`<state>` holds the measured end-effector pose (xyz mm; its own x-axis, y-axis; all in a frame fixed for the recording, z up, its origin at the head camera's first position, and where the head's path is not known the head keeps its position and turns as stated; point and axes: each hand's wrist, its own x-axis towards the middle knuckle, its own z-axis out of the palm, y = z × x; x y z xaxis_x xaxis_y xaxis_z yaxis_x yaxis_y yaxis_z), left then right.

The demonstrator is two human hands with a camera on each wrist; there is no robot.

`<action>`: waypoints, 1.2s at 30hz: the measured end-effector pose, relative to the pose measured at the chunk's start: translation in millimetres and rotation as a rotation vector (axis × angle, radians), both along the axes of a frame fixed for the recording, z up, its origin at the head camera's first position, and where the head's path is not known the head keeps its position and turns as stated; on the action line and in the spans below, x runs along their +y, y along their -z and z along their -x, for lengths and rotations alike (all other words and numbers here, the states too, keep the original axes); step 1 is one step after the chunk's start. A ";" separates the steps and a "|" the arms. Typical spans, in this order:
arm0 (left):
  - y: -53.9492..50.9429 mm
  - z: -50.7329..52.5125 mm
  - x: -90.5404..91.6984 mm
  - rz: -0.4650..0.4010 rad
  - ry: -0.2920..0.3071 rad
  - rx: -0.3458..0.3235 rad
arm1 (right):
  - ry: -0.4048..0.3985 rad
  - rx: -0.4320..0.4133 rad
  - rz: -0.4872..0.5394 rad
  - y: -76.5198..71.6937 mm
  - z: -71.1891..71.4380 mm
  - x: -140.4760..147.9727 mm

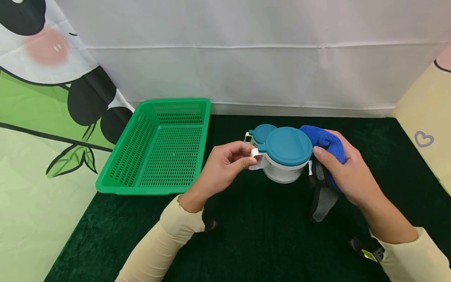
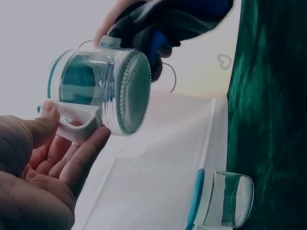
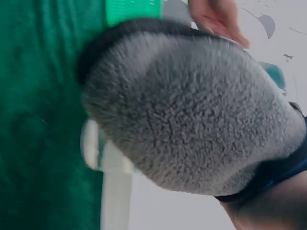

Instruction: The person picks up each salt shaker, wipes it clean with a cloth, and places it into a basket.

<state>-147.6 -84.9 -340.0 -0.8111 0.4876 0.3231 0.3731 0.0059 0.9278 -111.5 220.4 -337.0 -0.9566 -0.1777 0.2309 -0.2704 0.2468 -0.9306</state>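
Cream sleeves (image 1: pixel 165 239) lie closest, leading to both hands above a dark green, plush-covered surface (image 1: pixel 253 239). Pinched by its white handle (image 2: pixel 81 113) between thumb and fingers of the left hand (image 1: pixel 225 161), a clear, squat jar (image 1: pixel 286 157) is held up off the surface, between the two hands. Gripped in the right hand (image 1: pixel 347 168), a cloth (image 1: pixel 325 145) bunches against the jar's far side from the handle.

Wiping seems to be under way on this jar, its lid (image 1: pixel 289 145) on; how much of it is done cannot be told. Beyond the left hand stands a smaller second jar (image 1: pixel 263 133), apart from both hands; whether it has been wiped does not show.

The cloth is looped blue pile on one face, grey fleece on another, with dark edging. Lids are smooth, round, teal; the held jar's base has a beaded rim. Left of the left hand sits a green basket (image 1: pixel 151 190) of slotted plastic.
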 end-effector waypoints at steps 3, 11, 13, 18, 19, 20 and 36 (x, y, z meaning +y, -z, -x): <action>0.4 -0.6 -1.1 -0.012 0.022 -0.001 | 0.017 -0.002 0.051 11.3 0.5 -5.8; 4.6 -1.1 -0.4 0.020 0.053 0.006 | -0.063 0.038 0.127 8.0 9.4 3.1; 4.3 -1.6 -0.9 0.004 0.056 0.009 | -0.106 0.049 0.135 5.8 11.3 6.4; 2.7 -3.2 -2.8 -0.032 0.081 0.022 | -0.189 0.005 0.005 9.6 12.0 7.8; 3.0 -3.3 -3.0 -0.029 0.085 0.022 | -0.190 0.018 -0.023 8.8 11.6 8.3; 3.3 -3.4 -2.9 -0.024 0.088 0.021 | -0.189 0.039 -0.041 6.8 11.3 8.9; 6.8 -4.5 -6.0 0.000 0.122 0.022 | -0.359 -0.055 -0.008 5.6 23.3 20.2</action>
